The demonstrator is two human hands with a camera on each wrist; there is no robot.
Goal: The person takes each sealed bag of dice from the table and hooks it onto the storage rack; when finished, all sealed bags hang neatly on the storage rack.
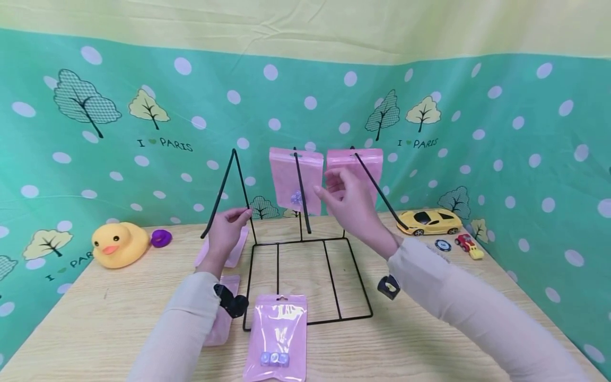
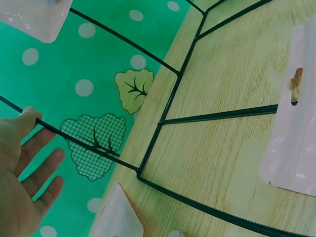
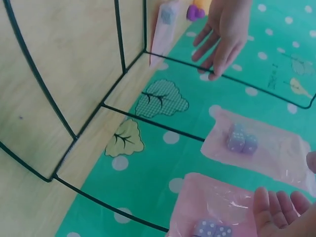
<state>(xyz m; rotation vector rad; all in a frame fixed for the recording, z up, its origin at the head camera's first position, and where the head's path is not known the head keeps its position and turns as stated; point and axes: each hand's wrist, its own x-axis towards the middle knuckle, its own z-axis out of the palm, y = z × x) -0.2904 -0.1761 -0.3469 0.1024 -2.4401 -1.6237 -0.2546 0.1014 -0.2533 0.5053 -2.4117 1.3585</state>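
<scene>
- Pink and shiny, a bag with little dice (image 1: 277,335) is lying flat on the wooden table (image 1: 119,313), nearest to the person, with its long side pointing away from them toward the rack.
- Just past it, the black wire rack (image 1: 305,281) is standing on the table, its flat base in front and its thin hooks sticking up and toward the person.
- The left hand (image 1: 228,225) is touching the left hook (image 1: 224,191), which is bare, with its fingers (image 2: 42,168) spread and loose; it is not gripping the wire.
- The right hand (image 1: 350,204) is hovering higher up with relaxed fingers, holding nothing.
- It is the nearer hand to the two pink bags (image 1: 296,180) hanging at the back, sitting just in front of the right hanging bag (image 1: 369,162).
- Both bags are hanging straight down, long side up and down.
</scene>
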